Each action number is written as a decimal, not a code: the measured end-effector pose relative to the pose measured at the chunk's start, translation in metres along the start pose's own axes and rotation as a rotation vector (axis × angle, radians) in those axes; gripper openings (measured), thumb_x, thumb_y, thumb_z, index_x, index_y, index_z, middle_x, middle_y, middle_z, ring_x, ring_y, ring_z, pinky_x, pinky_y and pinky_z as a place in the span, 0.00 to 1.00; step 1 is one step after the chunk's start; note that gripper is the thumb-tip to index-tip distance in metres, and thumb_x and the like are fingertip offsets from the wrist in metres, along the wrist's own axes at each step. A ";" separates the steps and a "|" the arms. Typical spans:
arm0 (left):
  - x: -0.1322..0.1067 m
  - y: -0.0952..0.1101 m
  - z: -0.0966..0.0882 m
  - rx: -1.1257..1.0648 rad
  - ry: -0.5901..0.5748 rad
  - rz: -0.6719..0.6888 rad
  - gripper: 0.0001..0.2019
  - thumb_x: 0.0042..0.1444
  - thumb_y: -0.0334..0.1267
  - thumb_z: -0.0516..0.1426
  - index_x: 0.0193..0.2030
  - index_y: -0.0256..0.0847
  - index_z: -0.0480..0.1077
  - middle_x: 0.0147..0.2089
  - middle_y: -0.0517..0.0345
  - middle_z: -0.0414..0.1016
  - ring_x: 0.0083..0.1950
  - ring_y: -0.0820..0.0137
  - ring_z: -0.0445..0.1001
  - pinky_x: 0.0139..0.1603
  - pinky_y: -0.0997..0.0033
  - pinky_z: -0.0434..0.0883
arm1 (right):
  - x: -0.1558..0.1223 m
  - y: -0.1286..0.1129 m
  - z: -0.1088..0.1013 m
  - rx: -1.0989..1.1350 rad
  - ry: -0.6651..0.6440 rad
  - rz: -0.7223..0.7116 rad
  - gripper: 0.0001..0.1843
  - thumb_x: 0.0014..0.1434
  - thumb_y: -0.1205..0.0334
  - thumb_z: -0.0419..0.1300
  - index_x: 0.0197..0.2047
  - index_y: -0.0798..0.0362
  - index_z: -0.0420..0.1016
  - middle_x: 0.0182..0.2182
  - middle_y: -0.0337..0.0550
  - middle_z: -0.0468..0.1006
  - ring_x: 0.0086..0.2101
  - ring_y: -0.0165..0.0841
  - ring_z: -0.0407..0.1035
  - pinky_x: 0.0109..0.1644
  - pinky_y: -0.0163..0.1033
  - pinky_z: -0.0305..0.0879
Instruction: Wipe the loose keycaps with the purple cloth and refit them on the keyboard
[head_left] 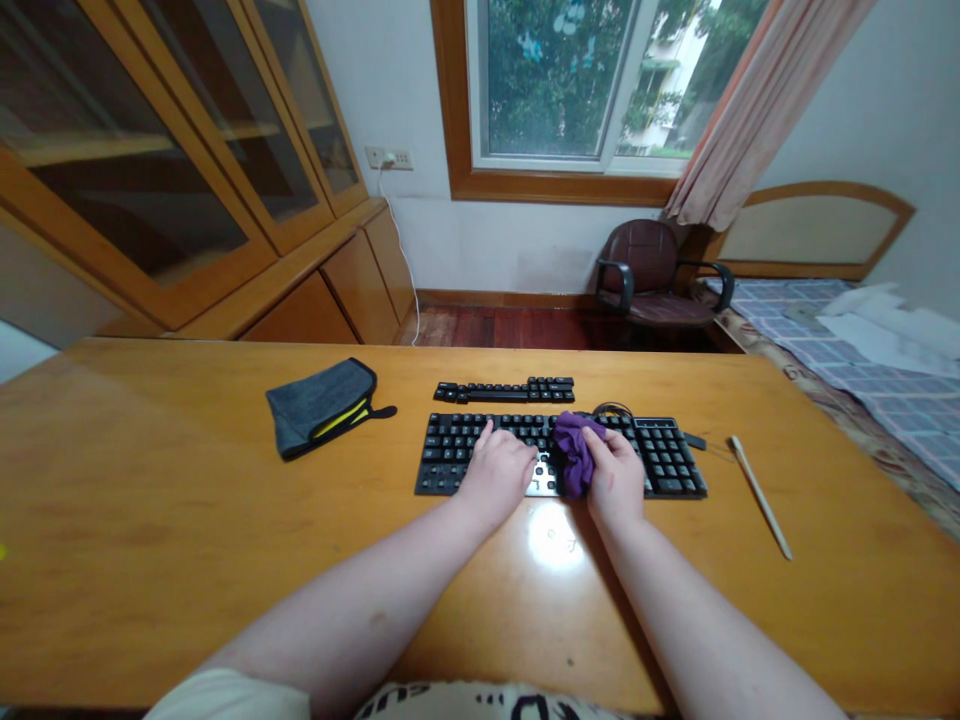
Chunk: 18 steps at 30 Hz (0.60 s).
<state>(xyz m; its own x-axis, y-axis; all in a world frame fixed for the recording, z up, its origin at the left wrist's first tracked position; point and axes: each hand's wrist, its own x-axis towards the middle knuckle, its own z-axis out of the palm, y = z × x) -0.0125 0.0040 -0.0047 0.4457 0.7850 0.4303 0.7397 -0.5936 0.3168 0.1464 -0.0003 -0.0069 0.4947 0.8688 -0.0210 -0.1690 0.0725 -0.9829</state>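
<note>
A black keyboard [454,440] lies on the wooden table in front of me, and keycaps are off along part of its front rows. My right hand [619,475] grips a crumpled purple cloth [576,455] between thumb and fingers, and the cloth rests on the keyboard right of its middle. To the left of the cloth, my left hand [500,468] lies over the keys with its fingers curled in. Whatever those fingertips may hold is too small to make out. Loose black keycaps [506,392] form rows just behind the keyboard.
A folded grey cloth with yellow lining [322,405] lies at the left on the table [187,480]. A thin pale stick [761,500] is at the right. The keyboard's cable [613,410] coils behind it. Beyond stand a chair [652,270], a bed and a cabinet [300,270].
</note>
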 end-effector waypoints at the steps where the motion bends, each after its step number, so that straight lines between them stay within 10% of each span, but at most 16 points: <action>1: 0.000 0.000 0.000 0.000 0.006 0.000 0.08 0.55 0.35 0.53 0.38 0.42 0.73 0.33 0.57 0.75 0.40 0.67 0.67 0.59 0.49 0.52 | 0.000 0.000 0.000 0.000 0.002 0.000 0.14 0.46 0.54 0.63 0.32 0.56 0.74 0.25 0.41 0.76 0.26 0.31 0.69 0.32 0.35 0.64; 18: 0.001 0.007 -0.009 0.095 -0.030 0.066 0.07 0.52 0.30 0.54 0.32 0.43 0.73 0.28 0.57 0.73 0.41 0.65 0.66 0.60 0.46 0.48 | 0.000 -0.003 0.000 -0.029 -0.015 -0.001 0.14 0.46 0.53 0.63 0.32 0.56 0.74 0.26 0.41 0.77 0.27 0.31 0.70 0.32 0.35 0.63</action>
<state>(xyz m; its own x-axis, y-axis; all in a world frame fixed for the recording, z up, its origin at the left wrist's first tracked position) -0.0113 -0.0005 0.0053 0.5087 0.7504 0.4220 0.7522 -0.6259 0.2062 0.1469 -0.0002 -0.0041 0.4820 0.8760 -0.0177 -0.1441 0.0593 -0.9878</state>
